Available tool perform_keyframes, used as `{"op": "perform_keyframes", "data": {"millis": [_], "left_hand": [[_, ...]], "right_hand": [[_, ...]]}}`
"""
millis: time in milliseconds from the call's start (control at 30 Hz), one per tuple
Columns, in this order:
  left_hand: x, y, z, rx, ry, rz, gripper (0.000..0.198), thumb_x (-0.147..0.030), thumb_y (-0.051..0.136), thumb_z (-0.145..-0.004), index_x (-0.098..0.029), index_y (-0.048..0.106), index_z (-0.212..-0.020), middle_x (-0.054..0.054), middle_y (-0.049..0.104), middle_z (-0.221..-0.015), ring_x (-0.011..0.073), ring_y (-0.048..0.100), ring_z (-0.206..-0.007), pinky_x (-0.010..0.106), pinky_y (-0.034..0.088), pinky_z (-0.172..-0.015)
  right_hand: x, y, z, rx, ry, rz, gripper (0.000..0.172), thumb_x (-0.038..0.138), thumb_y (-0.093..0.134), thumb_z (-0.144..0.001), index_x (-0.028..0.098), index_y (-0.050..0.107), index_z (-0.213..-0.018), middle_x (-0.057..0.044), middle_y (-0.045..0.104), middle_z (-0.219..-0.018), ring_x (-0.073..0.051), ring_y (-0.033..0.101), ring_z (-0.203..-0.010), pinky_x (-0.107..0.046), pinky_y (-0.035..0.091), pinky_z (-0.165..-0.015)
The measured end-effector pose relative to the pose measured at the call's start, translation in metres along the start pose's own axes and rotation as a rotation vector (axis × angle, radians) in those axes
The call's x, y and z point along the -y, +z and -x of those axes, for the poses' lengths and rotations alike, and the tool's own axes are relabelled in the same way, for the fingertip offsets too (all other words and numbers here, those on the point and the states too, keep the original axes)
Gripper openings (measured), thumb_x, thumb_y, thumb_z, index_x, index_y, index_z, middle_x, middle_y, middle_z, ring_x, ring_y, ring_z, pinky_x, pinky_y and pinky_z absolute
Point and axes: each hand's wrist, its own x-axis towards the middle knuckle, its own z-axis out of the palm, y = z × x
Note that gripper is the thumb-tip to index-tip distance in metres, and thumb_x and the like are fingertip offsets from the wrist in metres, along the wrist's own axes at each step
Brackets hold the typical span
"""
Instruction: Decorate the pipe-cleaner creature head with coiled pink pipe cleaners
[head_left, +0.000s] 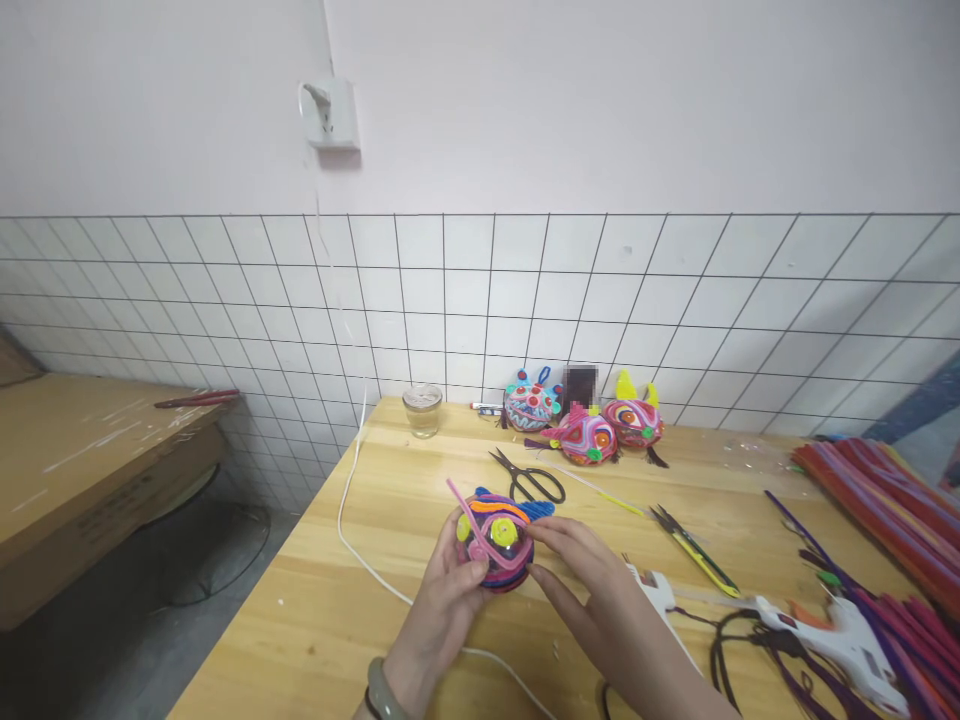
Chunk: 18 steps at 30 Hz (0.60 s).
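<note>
My left hand wraps around a round ornament, holding it from the left and below. The ornament is covered in pink, purple, orange and blue pipe cleaners, with yellow coiled eyes and a blue piece sticking out at its upper right. A loose end of pink pipe cleaner juts up from its left side. From the right, my right hand grips the ornament's edge with thumb and fingertips at the pink strip. Just behind the ornament lie black-handled scissors.
Several finished ornaments and a glass jar stand by the wall. To the right are pliers, a white glue gun, a second white tool and pipe cleaner bundles. A white cable crosses the table.
</note>
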Motion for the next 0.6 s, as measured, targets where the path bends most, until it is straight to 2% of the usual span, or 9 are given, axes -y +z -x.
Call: {"op": "perform_keyframes", "data": {"millis": [233, 333, 467, 600], "left_hand": [[0.0, 0.001, -0.001, 0.016, 0.018, 0.007, 0.049, -0.017, 0.068, -0.073, -0.021, 0.053, -0.12, 0.013, 0.063, -0.116, 0.0252, 0.059, -0.101, 0.038, 0.047, -0.084], [0.0, 0.002, -0.002, 0.005, 0.028, 0.006, 0.055, -0.017, 0.07, -0.072, -0.023, 0.051, -0.123, 0.012, 0.063, -0.115, 0.0249, 0.06, -0.101, 0.037, 0.047, -0.084], [0.002, 0.003, -0.002, -0.017, 0.022, -0.01, 0.062, -0.019, 0.072, -0.07, -0.024, 0.047, -0.127, 0.012, 0.065, -0.113, 0.0275, 0.061, -0.102, 0.039, 0.047, -0.084], [0.002, 0.005, -0.001, -0.063, 0.018, -0.038, 0.06, -0.02, 0.075, -0.068, -0.024, 0.051, -0.123, 0.012, 0.065, -0.114, 0.0286, 0.059, -0.107, 0.041, 0.045, -0.09]], "right_hand": [[0.008, -0.003, -0.003, -0.025, -0.028, -0.012, 0.018, 0.019, 0.053, -0.087, 0.024, 0.06, -0.103, -0.008, 0.065, -0.102, -0.021, 0.062, -0.097, -0.034, 0.055, -0.08], [0.012, -0.003, -0.005, -0.019, -0.056, -0.011, 0.014, 0.017, 0.052, -0.088, 0.024, 0.061, -0.097, -0.007, 0.064, -0.097, -0.021, 0.062, -0.092, -0.033, 0.054, -0.077], [0.019, 0.001, -0.007, -0.026, -0.101, 0.011, 0.012, 0.017, 0.051, -0.089, 0.022, 0.06, -0.095, -0.007, 0.063, -0.089, -0.02, 0.061, -0.084, -0.033, 0.053, -0.071], [0.025, 0.005, -0.009, -0.045, -0.106, 0.056, 0.013, 0.016, 0.049, -0.09, 0.021, 0.06, -0.096, -0.007, 0.063, -0.085, -0.021, 0.06, -0.08, -0.035, 0.051, -0.069]]}}
